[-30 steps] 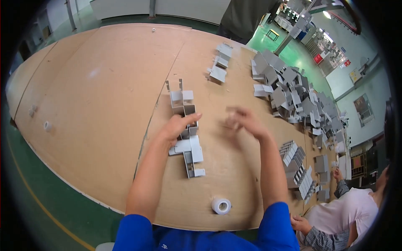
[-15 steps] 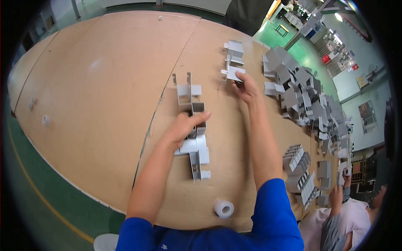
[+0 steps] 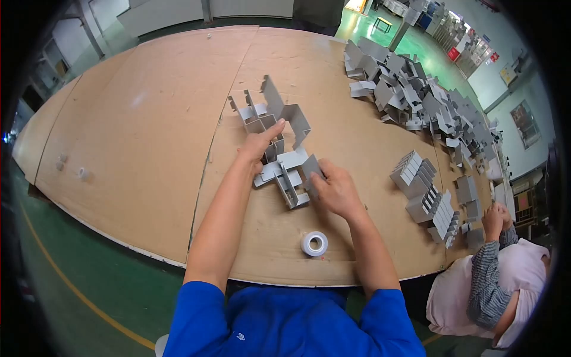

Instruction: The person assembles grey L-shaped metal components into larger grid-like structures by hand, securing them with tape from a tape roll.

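My left hand is closed round a cluster of grey bent brackets standing on the table, its thumb lying over their upper edges. Against the right side of this cluster is another grey bent bracket, whose tall flap rises at the far end. My right hand pinches a flat grey plate at the cluster's near right side. Whether that plate belongs to the same bracket, I cannot tell. A roll of white tape lies on the table between my forearms.
A big heap of loose grey brackets covers the table's far right. Nearer, grey brackets stand in stacked rows. Another person's hands are at the right edge. Small white rolls lie on the brown tabletop at left.
My right hand has come back toward me from the far brackets, which have left their spot. Brackets now stand against the cluster's right side. My left hand keeps its hold; the view has shifted.
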Demonstrator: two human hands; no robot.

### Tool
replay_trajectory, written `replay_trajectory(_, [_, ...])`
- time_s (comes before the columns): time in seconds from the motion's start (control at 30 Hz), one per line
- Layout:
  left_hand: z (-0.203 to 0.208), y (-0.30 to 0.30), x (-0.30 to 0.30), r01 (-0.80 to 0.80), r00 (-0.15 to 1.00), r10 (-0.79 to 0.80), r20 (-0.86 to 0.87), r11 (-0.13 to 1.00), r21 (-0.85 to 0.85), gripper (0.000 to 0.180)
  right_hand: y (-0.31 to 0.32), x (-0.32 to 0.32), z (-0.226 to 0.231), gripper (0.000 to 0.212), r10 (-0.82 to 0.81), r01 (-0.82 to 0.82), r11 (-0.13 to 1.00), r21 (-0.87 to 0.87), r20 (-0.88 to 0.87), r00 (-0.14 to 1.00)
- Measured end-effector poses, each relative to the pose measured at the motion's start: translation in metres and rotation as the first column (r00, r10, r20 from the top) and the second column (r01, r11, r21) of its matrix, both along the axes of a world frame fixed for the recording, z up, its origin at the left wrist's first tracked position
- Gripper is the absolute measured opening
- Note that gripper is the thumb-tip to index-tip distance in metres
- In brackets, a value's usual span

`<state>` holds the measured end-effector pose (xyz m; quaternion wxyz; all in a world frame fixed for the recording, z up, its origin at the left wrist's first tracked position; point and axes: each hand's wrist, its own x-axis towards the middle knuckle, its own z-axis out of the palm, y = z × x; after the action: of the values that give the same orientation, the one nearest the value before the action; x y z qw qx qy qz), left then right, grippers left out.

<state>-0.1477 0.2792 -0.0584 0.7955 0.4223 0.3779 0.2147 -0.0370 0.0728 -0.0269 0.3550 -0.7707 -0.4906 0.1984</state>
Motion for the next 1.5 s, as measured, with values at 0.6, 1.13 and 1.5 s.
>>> replay_trajectory(0.6, [0.005,-0.015,-0.002,-0.092,0.996,0.093,0.006,0.989,-0.114,0.037,-0.003,-0.003,-0.014,0.014,0.249,-0.248,0.968,-0.031,0.208,0.946])
replay_trajectory(1.13, [0.025,-0.024,-0.022,-0.203,0.978,0.207,0.031,0.973,-0.109,0.055,-0.003,-0.037,0.013,0.013,0.328,-0.306,0.945,-0.119,0.338,0.882])
replay_trajectory(1.5, [0.002,-0.016,-0.035,-0.168,0.986,0.168,-0.012,0.982,-0.088,0.041,0.001,-0.041,0.002,0.024,0.335,-0.276,0.935,-0.224,0.296,0.894])
